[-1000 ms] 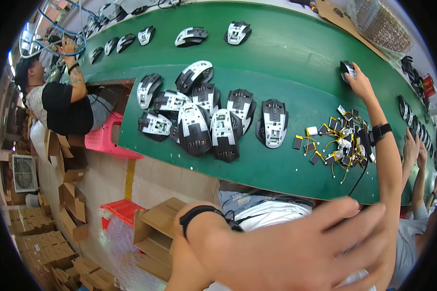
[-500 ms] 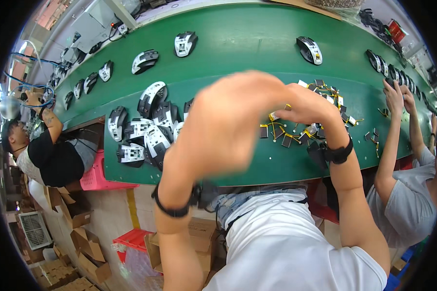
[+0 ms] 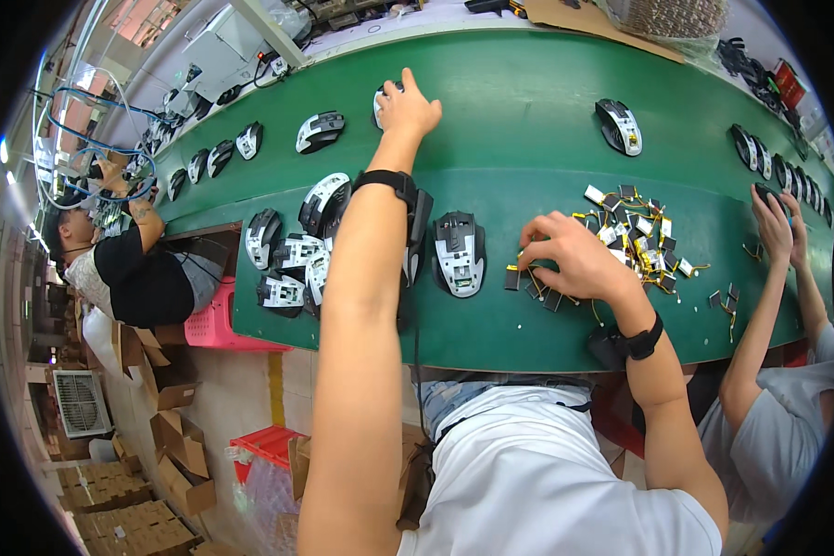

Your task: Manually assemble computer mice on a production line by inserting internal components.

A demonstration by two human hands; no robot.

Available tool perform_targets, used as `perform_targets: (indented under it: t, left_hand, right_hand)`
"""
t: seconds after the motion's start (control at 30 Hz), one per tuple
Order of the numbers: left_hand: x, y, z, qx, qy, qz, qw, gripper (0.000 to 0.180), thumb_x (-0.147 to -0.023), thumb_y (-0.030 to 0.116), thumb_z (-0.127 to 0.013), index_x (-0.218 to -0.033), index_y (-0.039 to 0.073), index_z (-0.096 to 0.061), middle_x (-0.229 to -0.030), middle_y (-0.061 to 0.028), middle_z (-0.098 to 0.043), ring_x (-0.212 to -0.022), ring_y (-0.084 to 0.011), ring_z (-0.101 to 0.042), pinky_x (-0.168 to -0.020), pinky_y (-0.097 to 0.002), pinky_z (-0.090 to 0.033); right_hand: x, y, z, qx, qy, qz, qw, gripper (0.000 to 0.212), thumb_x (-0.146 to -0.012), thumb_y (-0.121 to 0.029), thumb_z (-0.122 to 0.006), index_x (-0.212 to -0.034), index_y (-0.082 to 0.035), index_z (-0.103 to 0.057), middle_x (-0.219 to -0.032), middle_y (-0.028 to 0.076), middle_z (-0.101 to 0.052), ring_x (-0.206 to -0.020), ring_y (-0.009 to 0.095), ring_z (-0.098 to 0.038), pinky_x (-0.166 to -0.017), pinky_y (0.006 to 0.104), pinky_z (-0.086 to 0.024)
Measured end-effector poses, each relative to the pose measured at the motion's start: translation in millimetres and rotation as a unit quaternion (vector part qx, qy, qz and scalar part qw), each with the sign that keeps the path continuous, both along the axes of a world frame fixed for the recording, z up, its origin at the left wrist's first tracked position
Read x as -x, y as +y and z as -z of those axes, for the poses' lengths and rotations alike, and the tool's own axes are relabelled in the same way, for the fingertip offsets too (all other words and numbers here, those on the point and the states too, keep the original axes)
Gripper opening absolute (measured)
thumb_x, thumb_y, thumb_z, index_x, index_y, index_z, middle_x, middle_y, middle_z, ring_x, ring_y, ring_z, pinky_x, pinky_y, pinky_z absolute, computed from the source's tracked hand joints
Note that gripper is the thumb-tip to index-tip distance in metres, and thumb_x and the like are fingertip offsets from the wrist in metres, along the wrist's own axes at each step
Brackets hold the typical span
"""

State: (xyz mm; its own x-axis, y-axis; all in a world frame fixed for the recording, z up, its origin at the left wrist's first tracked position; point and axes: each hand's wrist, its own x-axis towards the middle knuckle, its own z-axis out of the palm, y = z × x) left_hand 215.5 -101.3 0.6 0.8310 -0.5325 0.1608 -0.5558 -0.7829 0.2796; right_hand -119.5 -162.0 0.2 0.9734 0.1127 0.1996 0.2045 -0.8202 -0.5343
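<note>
Over the long green table (image 3: 519, 120), as seen from the head, part of a rounded black and white plastic computer mouse (image 3: 378, 109) is covered by the left hand (image 3: 410, 111), with its fingers spread; whether it is gripped cannot be told. Well apart from it, the right hand (image 3: 579, 255) is held with bent fingers at the near left side of a messy heap of small, flat, black and silver batteries (image 3: 643, 225) with yellow tape and thin wires; whether one is pinched cannot be seen. Between the two hands, but closer to the table's near edge, another black and white mouse (image 3: 460, 255) is laid flat.
</note>
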Motion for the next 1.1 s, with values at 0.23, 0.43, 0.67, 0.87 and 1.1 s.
perform_targets:
  t: [0.23, 0.43, 0.67, 0.87, 1.1]
  left_hand:
    - [-8, -25, 29, -0.031, -0.085, -0.072, 0.993, 0.089, -0.080, 0.044, -0.072, -0.145, 0.002, -0.028, -0.137, -0.0236, -0.043, -0.128, -0.0423, -0.041, -0.103, -0.0523, -0.039]
    - [-34, -19, 17, -0.091, -0.109, -0.087, 0.986, 0.075, -0.076, 0.054, -0.072, -0.125, -0.001, -0.055, -0.131, -0.0203, -0.047, -0.125, -0.0383, -0.040, -0.102, -0.0506, -0.036]
    - [-21, -10, 12, -0.027, 0.023, -0.033, 0.999, 0.097, -0.066, 0.046, -0.083, -0.136, -0.002, -0.035, -0.127, -0.0223, -0.055, -0.114, -0.0388, -0.058, -0.094, -0.0520, -0.048]
    - [6, -1, -2, 0.136, 0.050, 0.029, 0.989, 0.087, -0.058, 0.044, -0.081, -0.125, -0.005, -0.052, -0.121, -0.0241, -0.058, -0.112, -0.0339, -0.059, -0.096, -0.0423, -0.049]
    - [125, 20, -52, 0.597, 0.454, 0.143, 0.646, 0.056, -0.086, 0.043, -0.067, -0.120, 0.000, -0.054, -0.095, -0.0113, -0.065, -0.074, -0.0141, -0.064, -0.062, -0.0248, -0.052]
  right_hand:
    - [4, -7, 8, -0.018, -0.030, 0.011, 0.999, 0.007, -0.071, -0.013, -0.074, -0.077, -0.012, -0.072, -0.109, 0.006, -0.059, -0.105, 0.029, -0.053, -0.091, 0.0404, -0.045]
    - [-1, -10, 11, -0.046, -0.036, 0.005, 0.998, 0.011, -0.075, -0.015, -0.073, -0.077, -0.010, -0.064, -0.107, 0.004, -0.062, -0.106, 0.028, -0.053, -0.090, 0.0400, -0.042]
    - [-2, 5, -3, -0.284, -0.010, 0.129, 0.950, 0.015, -0.086, -0.016, -0.068, -0.090, -0.003, -0.062, -0.083, 0.010, -0.067, -0.080, 0.026, -0.067, -0.074, 0.0370, -0.051]
    - [-4, 6, 14, -0.526, 0.061, 0.115, 0.841, 0.018, -0.091, -0.017, -0.067, -0.092, -0.001, -0.059, -0.084, 0.004, -0.066, -0.075, 0.012, -0.061, -0.070, 0.0258, -0.049]
    - [-1, -9, 3, -0.654, 0.035, 0.115, 0.747, 0.012, -0.092, -0.016, -0.064, -0.091, -0.007, -0.056, -0.077, 0.000, -0.057, -0.070, 0.009, -0.054, -0.058, 0.0230, -0.042]
